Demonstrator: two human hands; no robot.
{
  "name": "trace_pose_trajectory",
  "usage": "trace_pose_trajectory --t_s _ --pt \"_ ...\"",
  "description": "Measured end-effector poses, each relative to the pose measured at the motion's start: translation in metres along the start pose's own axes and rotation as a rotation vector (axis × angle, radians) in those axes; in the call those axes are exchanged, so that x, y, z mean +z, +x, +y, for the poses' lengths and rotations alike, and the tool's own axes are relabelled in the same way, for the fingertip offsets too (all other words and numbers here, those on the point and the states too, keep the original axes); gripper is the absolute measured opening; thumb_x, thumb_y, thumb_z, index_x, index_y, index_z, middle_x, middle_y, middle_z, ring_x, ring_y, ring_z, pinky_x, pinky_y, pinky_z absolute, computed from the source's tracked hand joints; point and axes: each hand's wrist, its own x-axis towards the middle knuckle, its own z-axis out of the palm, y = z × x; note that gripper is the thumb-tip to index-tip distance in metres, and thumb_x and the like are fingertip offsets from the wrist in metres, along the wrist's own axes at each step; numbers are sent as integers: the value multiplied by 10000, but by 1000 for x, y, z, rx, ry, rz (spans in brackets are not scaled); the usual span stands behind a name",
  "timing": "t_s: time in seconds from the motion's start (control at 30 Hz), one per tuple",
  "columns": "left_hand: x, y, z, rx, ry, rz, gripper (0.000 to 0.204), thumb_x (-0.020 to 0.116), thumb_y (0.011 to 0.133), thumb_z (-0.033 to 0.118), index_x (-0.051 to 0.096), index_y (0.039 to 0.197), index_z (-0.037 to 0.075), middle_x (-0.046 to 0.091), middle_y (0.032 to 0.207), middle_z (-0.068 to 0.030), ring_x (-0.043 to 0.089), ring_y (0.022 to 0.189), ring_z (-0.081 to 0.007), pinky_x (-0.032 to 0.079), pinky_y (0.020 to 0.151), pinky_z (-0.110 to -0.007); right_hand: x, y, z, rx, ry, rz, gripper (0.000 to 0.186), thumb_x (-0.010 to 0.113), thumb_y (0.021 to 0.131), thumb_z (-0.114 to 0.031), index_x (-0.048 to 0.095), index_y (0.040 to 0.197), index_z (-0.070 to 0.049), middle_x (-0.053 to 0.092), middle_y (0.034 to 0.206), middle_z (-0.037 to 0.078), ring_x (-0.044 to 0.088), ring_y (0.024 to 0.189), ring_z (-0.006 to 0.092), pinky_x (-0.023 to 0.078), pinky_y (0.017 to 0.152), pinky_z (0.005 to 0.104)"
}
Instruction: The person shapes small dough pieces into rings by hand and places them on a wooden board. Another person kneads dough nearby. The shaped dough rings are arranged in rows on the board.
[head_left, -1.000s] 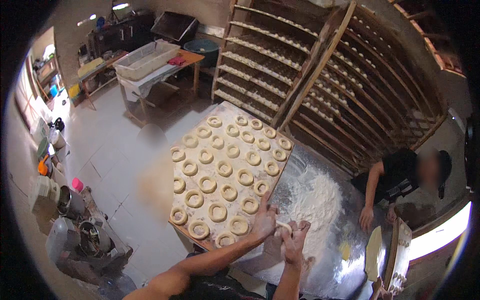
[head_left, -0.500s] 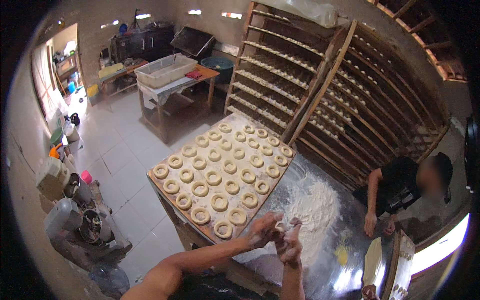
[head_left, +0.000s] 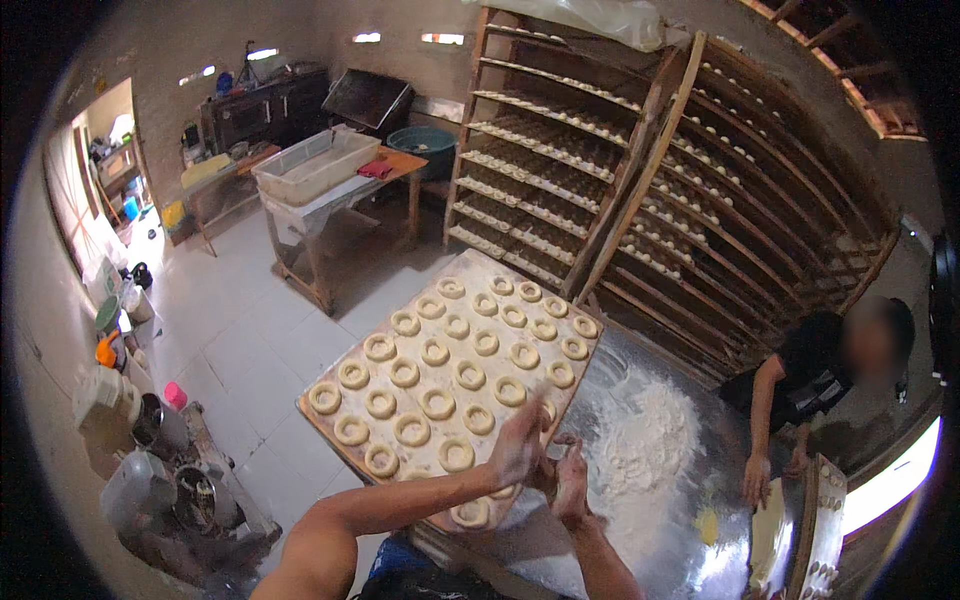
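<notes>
A wooden board (head_left: pixel 478 262) rests tilted on the table and carries several rows of ring-shaped dough pieces (head_left: pixel 437 403). My left hand (head_left: pixel 520 445) is raised over the board's near right corner with its fingers stretched flat. My right hand (head_left: pixel 572 480) is close beside it, floury, palm turned toward the left hand. Whether anything lies between the two palms is hidden. One dough ring (head_left: pixel 470 512) sits just below my left forearm.
A flour pile (head_left: pixel 640 450) lies on the metal table (head_left: pixel 690 540) to the right. A co-worker (head_left: pixel 810 370) leans on the table's far right by another board (head_left: pixel 820 530). Wooden racks (head_left: pixel 620 180) stand behind. A table with a plastic tub (head_left: pixel 315 165) and floor machines (head_left: pixel 170 490) are at left.
My two hands have drawn closer together at the board's near corner, and the left hand has lifted off the board. The view has shifted a little.
</notes>
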Motion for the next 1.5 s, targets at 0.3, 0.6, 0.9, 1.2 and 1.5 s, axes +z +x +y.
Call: trace_pose_trajectory --t_s 0.3,0.6,0.9,1.2,1.5 --pt "-108 110 -61 -130 -98 53 415 484 915 112 411 1321 66 543 841 -128 514 634 -248 456 600 -350 97 150 25 12 -84 96 496 328 987 -459 365 1328 -101 512 1222 112 561 1018 219 500 800 315" --pt "-186 199 -106 -110 86 10 460 426 987 150 313 1420 44 462 835 -55 446 666 -150 416 580 -313 145 282 41 -33 -223 168 281 342 969 -321 405 1045 -59 440 864 55 456 801 164 415 754 307" --pt "-220 283 -130 -55 61 3 405 554 890 51 490 1286 103 536 805 -105 579 685 -264 458 557 -347 174 394 29 -263 -278 182 199 402 932 -243 376 1049 -84 428 884 37 436 793 127 417 697 302" --pt "-232 384 -238 -77 378 -2 371 386 993 337 529 1133 23 613 976 -235 594 868 -434 460 752 -493 136 520 34 -76 -1002 320 583 454 910 -320 221 1405 -119 557 1162 234 596 963 418 425 894 459" --pt "-261 398 -295 -177 690 -299 343 693 722 315 688 945 55 657 804 -177 600 851 -347 487 739 -435 90 541 48 -119 -1402 123 520 622 823 -383 431 1237 -132 640 1002 274 607 950 463 461 832 526"
